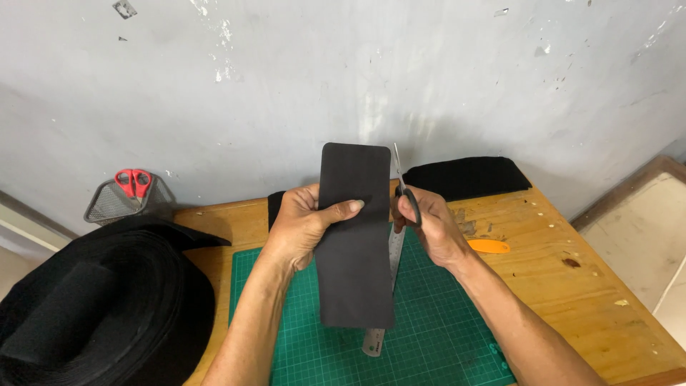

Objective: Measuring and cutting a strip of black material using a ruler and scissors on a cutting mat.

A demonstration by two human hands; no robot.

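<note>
Forearms, two, bare, entering from the bottom edge of the frame and meeting at centre.

Head view, listed near to far:

1. Left hand, centre of frame. Grip closed on the left edge of a black strip, thumb laid across its face, fingers hidden behind. The strip stands upright above the worktop, long and rectangular, both top corners rounded, lower end hanging just above the mat.

2. Right hand, just right of the strip. Grip closed through the dark handles of scissors, blades pointing up along the strip's right edge near the upper right corner. Whether the blades are apart or together cannot be told.

3. Green cutting mat, gridded, lower centre, lying on the worktop.

4. Steel ruler, lying on the mat, mostly hidden behind the strip, one end showing below it.

5. Large roll of black webbing, lower left, partly off the worktop edge.

6. Wooden worktop, scuffed, with small scraps scattered at right.

7. Orange handled tool, right of the right hand, kind not clear.

8. Black fabric pile, upper centre-right, against the grey wall.

9. Mesh basket, upper left, holding red-handled scissors.

Progress, judged: strip already cut from stock, top corners look rounded; trimming at the upper right appears in hand; bottom corners look square, seemingly undone.
</note>
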